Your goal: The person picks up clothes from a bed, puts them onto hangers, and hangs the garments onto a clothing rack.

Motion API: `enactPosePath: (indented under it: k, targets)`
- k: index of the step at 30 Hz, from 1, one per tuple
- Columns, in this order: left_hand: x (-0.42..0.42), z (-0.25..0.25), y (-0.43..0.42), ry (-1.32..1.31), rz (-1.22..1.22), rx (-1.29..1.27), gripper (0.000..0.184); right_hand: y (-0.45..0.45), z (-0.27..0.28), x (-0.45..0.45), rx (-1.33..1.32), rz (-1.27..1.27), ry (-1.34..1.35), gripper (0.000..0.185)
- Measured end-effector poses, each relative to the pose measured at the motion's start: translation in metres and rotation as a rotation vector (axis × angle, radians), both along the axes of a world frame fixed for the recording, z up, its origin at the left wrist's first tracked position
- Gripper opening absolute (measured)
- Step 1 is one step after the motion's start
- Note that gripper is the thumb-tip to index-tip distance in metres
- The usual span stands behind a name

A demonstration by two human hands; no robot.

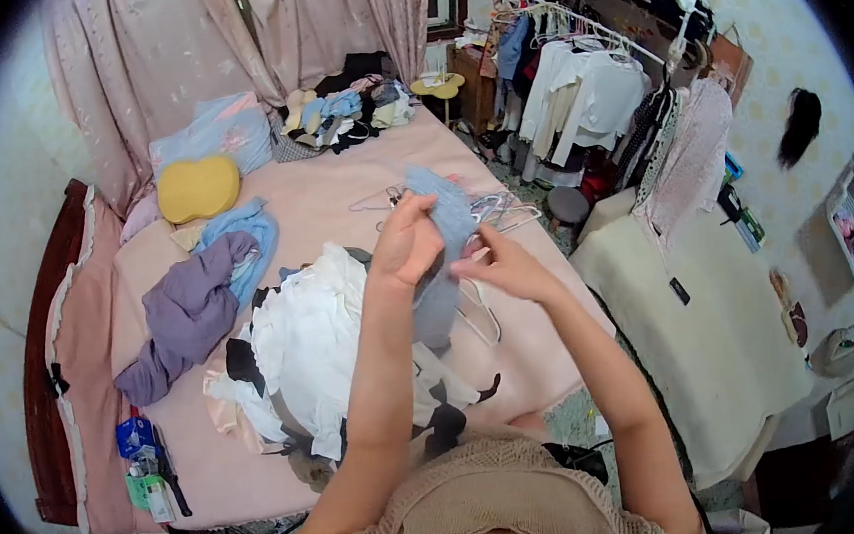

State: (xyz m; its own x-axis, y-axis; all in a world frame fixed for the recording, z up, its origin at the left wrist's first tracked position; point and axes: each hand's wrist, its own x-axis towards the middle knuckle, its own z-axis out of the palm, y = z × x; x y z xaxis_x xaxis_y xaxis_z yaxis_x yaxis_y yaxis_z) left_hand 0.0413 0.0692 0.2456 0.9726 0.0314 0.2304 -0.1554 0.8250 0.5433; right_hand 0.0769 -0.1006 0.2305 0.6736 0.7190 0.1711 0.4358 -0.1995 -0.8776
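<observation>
Between my two hands hangs a light grey-blue garment (439,201), raised over the bed (332,204). My left hand (409,240) is at the garment's left side, palm turned up, with its fingers curled at the cloth. On the other side, my right hand (500,264) pinches the garment's edge. Several hangers (513,210) lie on the bed behind and beside my right hand. A large pile of white clothes (311,321) lies left of and below the garment, with dark and beige pieces around it.
A purple garment (185,311) lies on the left of the bed, near a yellow cushion (198,189). More clothes (344,108) are heaped at the far end. At the right stand a clothes rack (594,28), a stool (569,205) and a cream-covered surface (694,346).
</observation>
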Motion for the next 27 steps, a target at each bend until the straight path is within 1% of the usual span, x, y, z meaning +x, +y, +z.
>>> enactPosePath:
  k: [1,3,4,5,6,7,8,9,10,11,12,14,15,17,18,19,21,22,23,25,26,27]
  targets:
    - [0.001,-0.004,-0.006,0.026,-0.031,-0.024,0.036,0.005,-0.005,-0.003,0.002,-0.006,0.008,0.051]
    - [0.001,-0.009,-0.012,0.037,-0.013,0.004,0.035,0.013,-0.022,0.004,-0.118,-0.278,-0.128,0.045]
    - [-0.005,-0.004,-0.014,0.053,0.017,0.042,0.033,0.014,-0.031,0.014,-0.094,-0.307,-0.13,0.035]
    - [-0.008,0.0,-0.014,0.067,0.05,0.081,0.031,0.009,-0.037,0.026,-0.091,-0.302,-0.134,0.035]
    - [-0.008,0.003,-0.012,0.063,0.059,0.083,0.031,0.005,-0.037,0.038,-0.089,-0.363,-0.11,0.032]
    - [-0.009,0.005,-0.008,0.13,0.24,0.333,0.023,0.001,-0.036,0.048,-0.087,-0.423,-0.085,0.028]
    - [-0.012,0.006,-0.004,0.205,0.421,0.58,0.016,0.0,-0.037,0.057,-0.087,-0.412,-0.085,0.028]
    - [-0.013,0.002,0.002,0.213,0.431,0.578,0.016,-0.002,-0.039,0.065,0.044,-0.458,-0.124,0.026]
    - [-0.011,-0.005,0.01,0.275,0.716,0.903,0.014,-0.003,-0.039,0.071,0.175,-0.505,-0.16,0.024]
    - [-0.009,-0.012,0.016,0.336,0.996,1.231,0.016,-0.006,-0.038,0.08,0.208,-0.472,-0.112,0.023]
    - [-0.008,-0.016,0.02,0.346,0.998,1.233,0.016,-0.006,-0.029,0.079,0.19,-0.444,-0.141,0.022]
    - [-0.008,-0.024,0.025,0.304,1.462,1.516,0.025,-0.006,-0.013,0.076,0.16,-0.428,-0.196,0.02]
    - [-0.01,-0.023,0.027,0.315,1.459,1.523,0.025,-0.006,-0.01,0.074,0.157,-0.422,-0.187,0.02]
    - [-0.014,-0.02,0.031,0.521,1.453,1.578,0.017,-0.006,-0.004,0.074,0.094,-0.393,-0.36,0.015]
    - [-0.016,-0.017,0.033,0.605,1.428,1.588,0.015,-0.007,-0.004,0.074,0.044,-0.422,-0.442,0.016]
    - [-0.016,-0.016,0.036,0.6,1.423,1.597,0.015,-0.008,-0.002,0.075,0.047,-0.428,-0.436,0.016]
    - [-0.016,-0.018,0.041,0.432,1.836,1.639,0.014,-0.012,0.0,0.077,-0.151,-0.561,-0.504,0.02]
    - [-0.016,-0.019,0.044,0.541,1.776,1.617,0.015,-0.015,-0.004,0.082,-0.189,-0.583,-0.507,0.024]
    - [-0.012,-0.019,0.048,0.54,1.769,1.621,0.015,-0.02,-0.01,0.089,-0.192,-0.586,-0.503,0.024]
    - [-0.003,-0.025,0.06,0.18,2.036,1.513,0.016,-0.026,-0.017,0.098,-0.137,-0.651,-0.632,0.026]
    - [-0.007,-0.031,0.069,0.347,1.634,1.319,0.015,-0.028,-0.02,0.102,-0.175,-0.738,-0.619,0.023]
    - [-0.009,-0.033,0.076,0.347,1.632,1.321,0.015,-0.031,-0.022,0.107,-0.176,-0.739,-0.618,0.023]
